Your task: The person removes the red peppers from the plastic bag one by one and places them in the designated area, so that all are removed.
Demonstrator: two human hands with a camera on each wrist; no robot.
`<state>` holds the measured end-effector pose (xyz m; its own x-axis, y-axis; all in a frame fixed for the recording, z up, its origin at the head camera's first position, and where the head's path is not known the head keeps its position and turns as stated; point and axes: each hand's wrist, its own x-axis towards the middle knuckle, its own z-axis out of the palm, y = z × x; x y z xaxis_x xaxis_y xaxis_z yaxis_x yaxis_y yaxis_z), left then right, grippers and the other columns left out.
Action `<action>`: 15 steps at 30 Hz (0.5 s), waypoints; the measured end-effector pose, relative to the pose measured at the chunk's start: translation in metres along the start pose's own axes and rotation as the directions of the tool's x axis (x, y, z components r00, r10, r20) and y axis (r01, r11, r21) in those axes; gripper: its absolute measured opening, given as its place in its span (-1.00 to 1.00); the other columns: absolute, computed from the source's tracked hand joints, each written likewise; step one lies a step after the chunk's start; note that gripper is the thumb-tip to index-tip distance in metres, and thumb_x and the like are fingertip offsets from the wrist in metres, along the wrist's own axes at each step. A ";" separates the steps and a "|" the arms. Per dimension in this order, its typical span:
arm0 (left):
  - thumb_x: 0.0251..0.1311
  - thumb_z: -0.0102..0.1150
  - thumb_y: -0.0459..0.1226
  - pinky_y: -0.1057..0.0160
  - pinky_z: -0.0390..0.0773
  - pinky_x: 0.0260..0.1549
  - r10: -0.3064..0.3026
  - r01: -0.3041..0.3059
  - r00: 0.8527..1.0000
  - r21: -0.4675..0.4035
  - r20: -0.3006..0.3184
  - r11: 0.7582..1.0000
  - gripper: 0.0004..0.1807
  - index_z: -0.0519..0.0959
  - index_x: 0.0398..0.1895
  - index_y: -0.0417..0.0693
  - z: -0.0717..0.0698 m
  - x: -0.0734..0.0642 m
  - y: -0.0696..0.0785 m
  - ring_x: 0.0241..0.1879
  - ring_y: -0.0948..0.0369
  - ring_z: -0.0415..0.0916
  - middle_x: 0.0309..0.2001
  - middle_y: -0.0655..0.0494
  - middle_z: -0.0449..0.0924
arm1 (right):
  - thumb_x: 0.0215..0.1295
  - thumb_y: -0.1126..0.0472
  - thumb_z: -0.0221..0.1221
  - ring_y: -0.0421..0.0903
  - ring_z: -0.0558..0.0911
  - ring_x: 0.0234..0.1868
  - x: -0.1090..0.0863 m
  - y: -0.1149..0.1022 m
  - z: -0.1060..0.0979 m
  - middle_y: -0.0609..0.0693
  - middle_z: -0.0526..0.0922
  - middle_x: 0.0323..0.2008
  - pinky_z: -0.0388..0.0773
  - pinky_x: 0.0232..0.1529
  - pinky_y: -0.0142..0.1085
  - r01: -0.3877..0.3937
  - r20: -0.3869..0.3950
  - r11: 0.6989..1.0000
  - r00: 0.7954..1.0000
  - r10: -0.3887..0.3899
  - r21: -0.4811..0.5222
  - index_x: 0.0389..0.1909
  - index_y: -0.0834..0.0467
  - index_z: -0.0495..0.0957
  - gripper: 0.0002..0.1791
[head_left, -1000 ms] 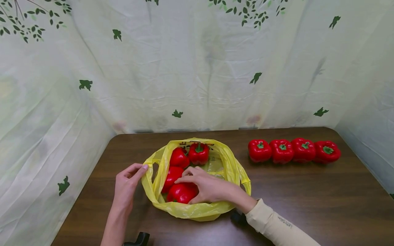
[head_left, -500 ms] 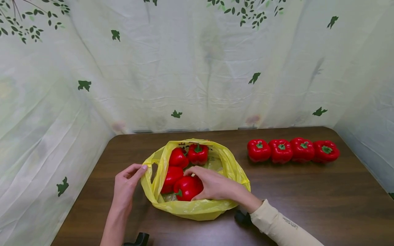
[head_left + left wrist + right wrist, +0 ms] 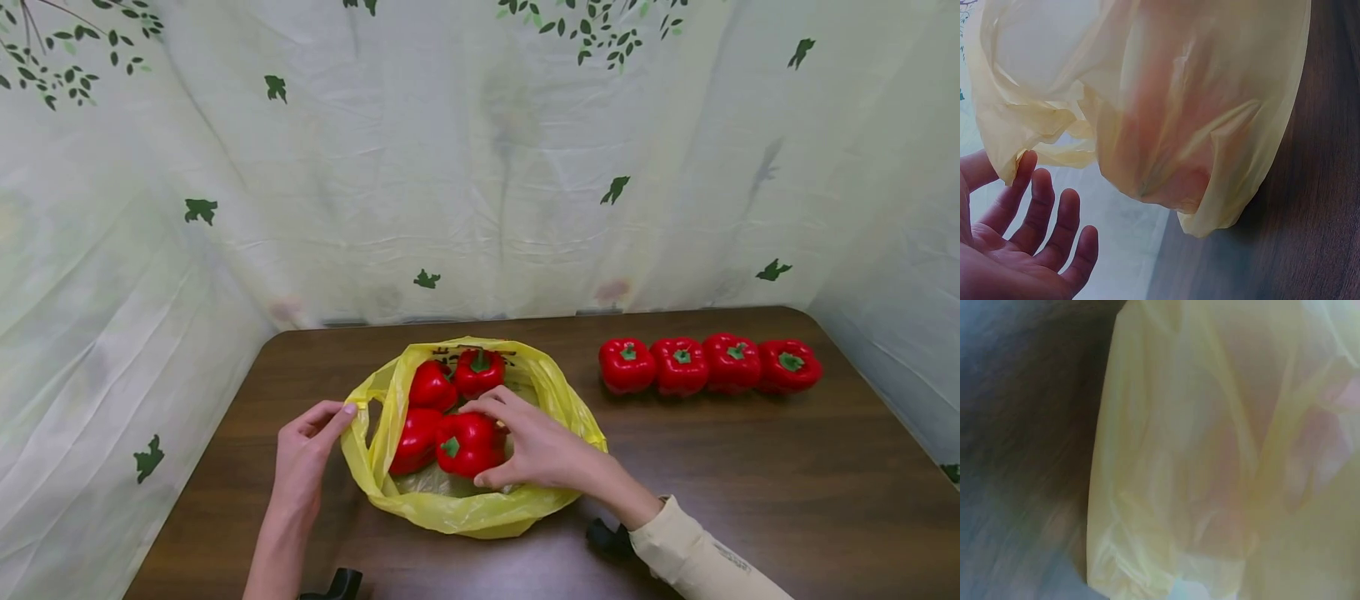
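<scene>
A yellow plastic bag (image 3: 472, 518) stands open on the table, with several red bell peppers inside it. My left hand (image 3: 307, 442) pinches the bag's left handle between thumb and forefinger; in the left wrist view the other fingers (image 3: 1063, 225) are spread loosely. Inside the bag, my right hand (image 3: 532, 442) grips a red bell pepper (image 3: 468, 446), its green stem facing left. Beside that one lies another pepper (image 3: 416, 442), and two more, a left one (image 3: 432, 385) and a right one (image 3: 478, 372), sit at the back. Only the bag's yellow wall (image 3: 1166, 456) fills the right wrist view.
Several red bell peppers (image 3: 708, 367) stand in a row at the back right of the brown wooden table (image 3: 750, 483). A pale leaf-printed curtain (image 3: 480, 167) hangs behind and at the sides. Black wrist devices show near both forearms.
My right hand has shifted the gripped pepper right and a little back inside the bag, and its stem has turned into sight. The left hand keeps its hold on the handle.
</scene>
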<state>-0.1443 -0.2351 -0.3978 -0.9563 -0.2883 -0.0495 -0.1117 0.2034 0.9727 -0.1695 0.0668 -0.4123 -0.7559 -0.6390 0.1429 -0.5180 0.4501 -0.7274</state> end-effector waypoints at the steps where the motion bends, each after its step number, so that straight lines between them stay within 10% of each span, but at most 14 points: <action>1: 0.29 0.25 -0.07 0.26 0.38 -0.07 0.001 -0.001 1.000 -0.001 0.001 1.000 -0.61 0.64 -0.13 -0.27 0.000 0.000 0.000 -0.14 0.11 0.40 -0.27 0.16 0.61 | -0.04 -0.05 0.48 -0.23 0.46 0.05 -0.002 0.000 -0.001 -0.24 0.35 0.11 0.54 -0.02 -0.17 0.013 -0.016 1.000 1.000 -0.013 0.011 0.24 -0.22 0.39 -0.24; 15: 0.30 0.24 -0.06 0.26 0.38 -0.07 -0.007 0.007 1.000 -0.001 0.010 1.000 -0.60 0.63 -0.12 -0.27 0.000 -0.001 0.000 -0.13 0.11 0.38 -0.26 0.15 0.59 | -0.10 0.03 0.53 -0.29 0.50 0.05 -0.035 -0.001 -0.018 -0.34 0.43 0.09 0.51 0.05 -0.20 0.058 -0.210 0.996 0.977 -0.043 0.065 0.23 -0.15 0.30 -0.16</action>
<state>-0.1437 -0.2345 -0.3976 -0.9583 -0.2799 -0.0586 -0.1179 0.2003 0.9726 -0.1494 0.0996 -0.4044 -0.8002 -0.5125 0.3115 -0.5336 0.3712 -0.7599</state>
